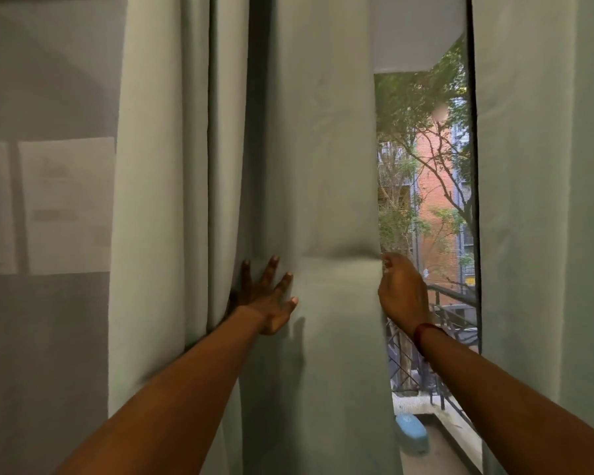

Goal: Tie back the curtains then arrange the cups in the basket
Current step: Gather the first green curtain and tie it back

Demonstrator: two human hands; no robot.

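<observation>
My left hand (266,298) lay flat, fingers spread, pressing on the folds of the pale green left curtain (323,149). My right hand (403,291) held that curtain's right edge, fingers apparently curled behind the fabric, though hidden. The right curtain (542,200) hung well apart; between them the window (426,80) showed trees (415,108) and a brick building (439,207)

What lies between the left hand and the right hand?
Only a stretch of the curtain, creased across, as the head view shows. The left hand presses flat on it; the right hand grips its edge.
</observation>
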